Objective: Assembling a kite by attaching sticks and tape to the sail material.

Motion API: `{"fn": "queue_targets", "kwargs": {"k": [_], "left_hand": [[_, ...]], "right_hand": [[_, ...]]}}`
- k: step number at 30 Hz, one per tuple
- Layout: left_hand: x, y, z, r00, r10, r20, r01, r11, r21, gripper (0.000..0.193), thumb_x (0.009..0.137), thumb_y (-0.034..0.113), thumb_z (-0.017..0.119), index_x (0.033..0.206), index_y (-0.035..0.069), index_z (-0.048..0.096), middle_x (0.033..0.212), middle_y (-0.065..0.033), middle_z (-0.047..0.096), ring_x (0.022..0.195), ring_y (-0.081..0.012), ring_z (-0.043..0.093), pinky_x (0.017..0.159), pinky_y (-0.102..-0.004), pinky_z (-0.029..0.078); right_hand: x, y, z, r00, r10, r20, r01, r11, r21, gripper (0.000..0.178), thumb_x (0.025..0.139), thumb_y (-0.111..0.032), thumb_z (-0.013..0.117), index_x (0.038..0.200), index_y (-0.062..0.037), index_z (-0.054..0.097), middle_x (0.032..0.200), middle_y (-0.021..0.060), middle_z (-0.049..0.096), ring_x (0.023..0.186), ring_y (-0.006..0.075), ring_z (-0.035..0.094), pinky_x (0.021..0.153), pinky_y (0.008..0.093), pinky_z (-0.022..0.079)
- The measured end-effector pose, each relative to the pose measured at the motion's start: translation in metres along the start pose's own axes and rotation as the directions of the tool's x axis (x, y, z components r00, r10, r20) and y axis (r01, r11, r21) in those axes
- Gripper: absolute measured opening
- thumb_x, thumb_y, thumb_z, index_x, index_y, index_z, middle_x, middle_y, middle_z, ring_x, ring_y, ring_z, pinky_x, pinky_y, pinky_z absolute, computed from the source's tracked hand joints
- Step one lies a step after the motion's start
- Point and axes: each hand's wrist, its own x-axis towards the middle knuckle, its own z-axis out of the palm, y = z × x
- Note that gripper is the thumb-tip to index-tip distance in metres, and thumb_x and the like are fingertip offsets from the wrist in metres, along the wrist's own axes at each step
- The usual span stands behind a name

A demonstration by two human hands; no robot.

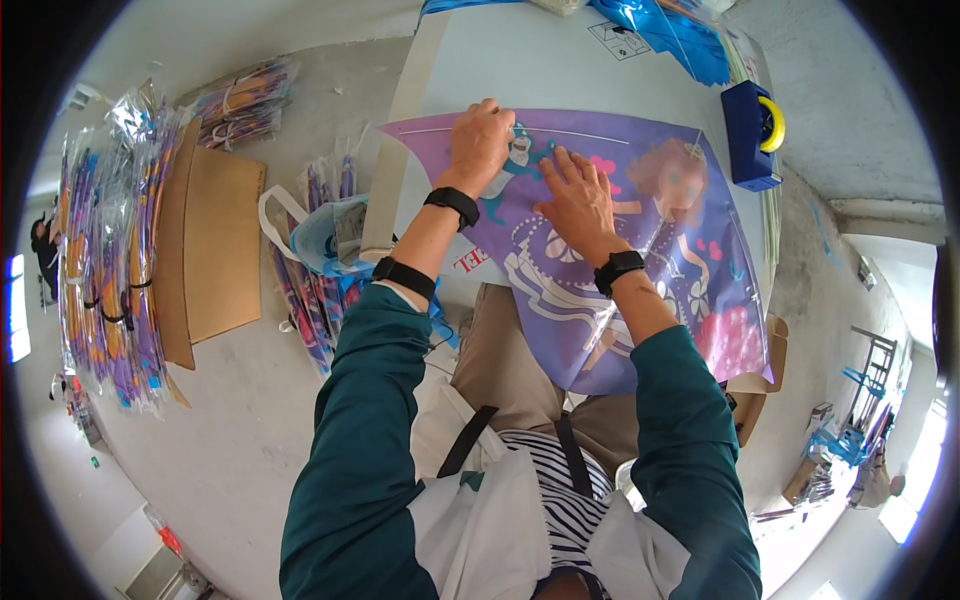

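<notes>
Two hands [480,145] [578,200] on purple kite [640,260]

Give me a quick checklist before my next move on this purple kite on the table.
1. Purple printed plastic kite sail lying flat on the table: ok, though its lower tip hangs over the near edge.
2. Left hand on the sail's top edge: ok, fingers curled there; what they pinch cannot tell.
3. Right hand pressing the sail's middle: ok, palm down, fingers spread.
4. Blue tape dispenser with yellow roll nearby: ok, beside the sail's right corner.
5. Thin rod along the top edge seated: cannot tell.
6. Bundles of wrapped kites on the floor, left: ok, apart from the hands.
</notes>
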Motion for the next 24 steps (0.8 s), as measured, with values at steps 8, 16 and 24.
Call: {"fn": "queue_targets", "kwargs": {"k": [8, 16, 24], "left_hand": [[0.010, -0.004, -0.001, 0.998, 0.037, 0.044, -0.038, 0.999, 0.017, 0.007, 0.080, 0.007, 0.067, 0.074, 0.008, 0.065, 0.080, -0.0080, 0.059, 0.083, -0.0292, 0.062, 0.070, -0.0436, 0.048], [0.004, 0.004, -0.002, 0.995, 0.090, 0.041, -0.093, 0.993, 0.071, 0.003, 0.081, 0.008, 0.067, 0.079, 0.009, 0.067, 0.083, -0.0072, 0.061, 0.083, -0.0291, 0.062, 0.071, -0.0432, 0.049], [-0.025, 0.013, 0.001, 0.988, 0.146, -0.052, -0.138, 0.982, 0.132, 0.014, 0.081, 0.015, 0.071, 0.094, 0.010, 0.071, 0.096, -0.0046, 0.062, 0.096, -0.0258, 0.059, 0.083, -0.0414, 0.044]], "right_hand": [[0.001, 0.001, 0.000, 1.000, 0.001, -0.007, -0.001, 1.000, -0.001, 0.071, 0.074, -0.031, 0.080, 0.137, -0.0125, 0.053, 0.150, 0.0096, 0.043, 0.135, 0.0331, 0.041, 0.110, 0.0526, 0.034], [-0.002, 0.002, 0.000, 1.000, 0.014, -0.017, -0.014, 1.000, 0.008, 0.069, 0.074, -0.031, 0.080, 0.136, -0.0150, 0.054, 0.150, 0.0089, 0.043, 0.135, 0.0331, 0.041, 0.109, 0.0547, 0.035], [0.000, 0.005, 0.007, 0.999, 0.001, -0.052, 0.002, 0.999, 0.050, 0.070, 0.071, -0.030, 0.083, 0.134, -0.0152, 0.055, 0.149, 0.0065, 0.043, 0.136, 0.0307, 0.040, 0.108, 0.0590, 0.035]]}}
